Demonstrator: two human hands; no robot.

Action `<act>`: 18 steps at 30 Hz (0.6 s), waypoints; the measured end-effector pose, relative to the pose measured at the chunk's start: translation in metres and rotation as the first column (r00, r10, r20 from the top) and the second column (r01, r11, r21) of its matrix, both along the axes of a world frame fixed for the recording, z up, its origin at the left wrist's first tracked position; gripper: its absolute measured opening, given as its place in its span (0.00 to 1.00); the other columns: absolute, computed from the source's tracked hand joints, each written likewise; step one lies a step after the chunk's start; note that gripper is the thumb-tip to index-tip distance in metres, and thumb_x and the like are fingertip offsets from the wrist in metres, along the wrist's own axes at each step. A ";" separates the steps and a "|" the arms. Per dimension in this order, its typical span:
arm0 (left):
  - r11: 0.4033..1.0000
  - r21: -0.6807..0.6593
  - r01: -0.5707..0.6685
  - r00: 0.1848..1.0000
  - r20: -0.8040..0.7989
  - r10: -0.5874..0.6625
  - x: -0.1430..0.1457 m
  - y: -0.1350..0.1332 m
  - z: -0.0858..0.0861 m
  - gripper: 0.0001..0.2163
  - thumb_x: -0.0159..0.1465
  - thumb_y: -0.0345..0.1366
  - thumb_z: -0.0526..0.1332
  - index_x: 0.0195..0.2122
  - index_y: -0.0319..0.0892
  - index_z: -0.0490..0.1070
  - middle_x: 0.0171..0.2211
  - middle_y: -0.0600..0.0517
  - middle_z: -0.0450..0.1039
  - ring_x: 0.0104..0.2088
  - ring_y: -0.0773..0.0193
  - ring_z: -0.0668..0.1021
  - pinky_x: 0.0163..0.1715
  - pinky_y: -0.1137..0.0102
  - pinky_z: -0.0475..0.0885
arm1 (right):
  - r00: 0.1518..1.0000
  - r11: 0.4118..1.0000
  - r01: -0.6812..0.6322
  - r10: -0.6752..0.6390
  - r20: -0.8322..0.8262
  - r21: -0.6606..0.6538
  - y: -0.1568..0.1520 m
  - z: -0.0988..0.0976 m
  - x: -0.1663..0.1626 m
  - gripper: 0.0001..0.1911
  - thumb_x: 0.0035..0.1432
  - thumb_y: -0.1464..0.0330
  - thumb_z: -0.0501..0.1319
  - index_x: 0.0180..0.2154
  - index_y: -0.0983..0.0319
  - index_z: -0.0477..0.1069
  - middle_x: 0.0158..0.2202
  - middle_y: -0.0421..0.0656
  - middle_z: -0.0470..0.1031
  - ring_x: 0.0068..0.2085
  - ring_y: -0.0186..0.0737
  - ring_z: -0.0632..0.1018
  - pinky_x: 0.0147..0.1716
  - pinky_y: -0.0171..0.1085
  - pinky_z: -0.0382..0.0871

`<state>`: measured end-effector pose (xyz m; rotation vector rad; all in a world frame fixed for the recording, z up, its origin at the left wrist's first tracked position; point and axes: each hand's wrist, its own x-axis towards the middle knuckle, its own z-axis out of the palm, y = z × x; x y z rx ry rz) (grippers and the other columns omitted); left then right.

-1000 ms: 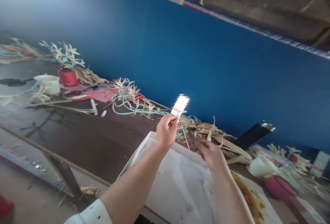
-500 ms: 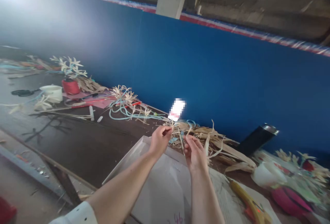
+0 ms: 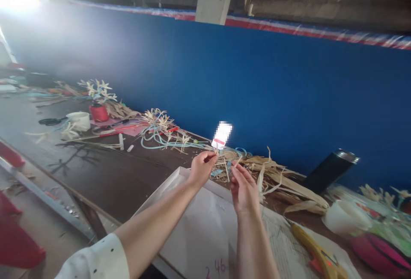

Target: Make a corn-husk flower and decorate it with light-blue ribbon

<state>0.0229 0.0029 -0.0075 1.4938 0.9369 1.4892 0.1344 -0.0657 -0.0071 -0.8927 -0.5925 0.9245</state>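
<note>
My left hand [image 3: 202, 167] is raised over the table with its fingers pinched on the lower end of a small white card [image 3: 221, 135] with a red stripe, which sticks up above the fingertips. My right hand [image 3: 243, 187] hovers just to the right of it, fingers curled toward each other and pinched on something thin that I cannot make out. Both hands are above the far edge of a white board [image 3: 195, 232]. A heap of dried straw strips [image 3: 282, 176] lies right behind the hands.
A black flask [image 3: 327, 170] lies at the right against the blue wall [image 3: 257, 82]. A white cup [image 3: 346, 217], a yellow cutter [image 3: 317, 253] and a pink thing [image 3: 382, 255] sit at the right. Straw flowers [image 3: 157, 118], a red pot [image 3: 99, 112], a white bowl [image 3: 79, 120] and scissors [image 3: 49, 121] lie at the left.
My right hand rose from the board up beside my left hand and pinched its fingers. The left hand lowered slightly with the card. The view tilted upward.
</note>
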 end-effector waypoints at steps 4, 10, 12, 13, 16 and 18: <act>0.999 -0.013 0.050 0.999 -0.005 -0.050 0.009 -0.003 0.012 0.12 0.54 0.43 0.60 0.30 0.39 0.74 0.26 0.52 0.72 0.27 0.68 0.72 0.28 0.74 0.65 | 1.000 0.999 0.025 -0.025 -0.011 -0.021 0.000 -0.001 0.002 0.18 0.40 0.67 0.69 0.38 0.61 0.75 0.28 0.38 0.72 0.21 0.23 0.64 0.17 0.24 0.56; 0.994 -0.043 0.103 0.994 0.033 -0.102 0.017 -0.005 -0.001 0.12 0.54 0.43 0.60 0.31 0.39 0.73 0.25 0.53 0.71 0.25 0.69 0.70 0.27 0.75 0.65 | 0.996 0.994 0.093 -0.094 -0.002 -0.056 -0.001 0.000 0.003 0.17 0.39 0.63 0.69 0.34 0.62 0.75 0.31 0.39 0.73 0.21 0.24 0.64 0.16 0.25 0.55; 0.995 -0.033 0.099 0.995 0.036 -0.098 0.016 -0.004 -0.009 0.12 0.54 0.43 0.60 0.30 0.39 0.73 0.25 0.53 0.71 0.26 0.69 0.71 0.28 0.75 0.65 | 0.994 0.992 0.107 -0.106 0.017 -0.071 0.000 -0.001 0.003 0.17 0.39 0.62 0.69 0.34 0.61 0.75 0.31 0.39 0.73 0.21 0.24 0.64 0.15 0.25 0.54; 0.995 -0.019 0.094 0.995 0.035 -0.093 0.015 -0.004 -0.012 0.11 0.55 0.43 0.60 0.30 0.39 0.73 0.26 0.53 0.72 0.26 0.69 0.71 0.28 0.75 0.65 | 0.993 0.990 0.116 -0.114 0.029 -0.079 0.001 -0.002 0.003 0.18 0.38 0.62 0.69 0.35 0.61 0.75 0.31 0.39 0.73 0.21 0.24 0.64 0.15 0.25 0.54; 0.997 0.034 0.070 0.997 0.014 -0.071 0.012 -0.005 -0.016 0.11 0.55 0.42 0.60 0.31 0.39 0.73 0.28 0.52 0.72 0.28 0.68 0.71 0.29 0.75 0.65 | 0.989 0.986 0.133 -0.127 0.071 -0.098 0.003 -0.005 0.001 0.20 0.38 0.63 0.69 0.37 0.59 0.74 0.28 0.38 0.73 0.20 0.24 0.64 0.15 0.25 0.53; 0.997 0.047 0.054 0.999 -0.006 -0.054 0.009 -0.006 -0.015 0.11 0.55 0.42 0.60 0.31 0.39 0.73 0.28 0.52 0.73 0.28 0.68 0.72 0.29 0.75 0.66 | 0.989 0.987 0.127 -0.118 0.092 -0.101 0.003 -0.007 -0.002 0.20 0.38 0.63 0.69 0.37 0.60 0.73 0.26 0.37 0.72 0.19 0.24 0.63 0.15 0.26 0.52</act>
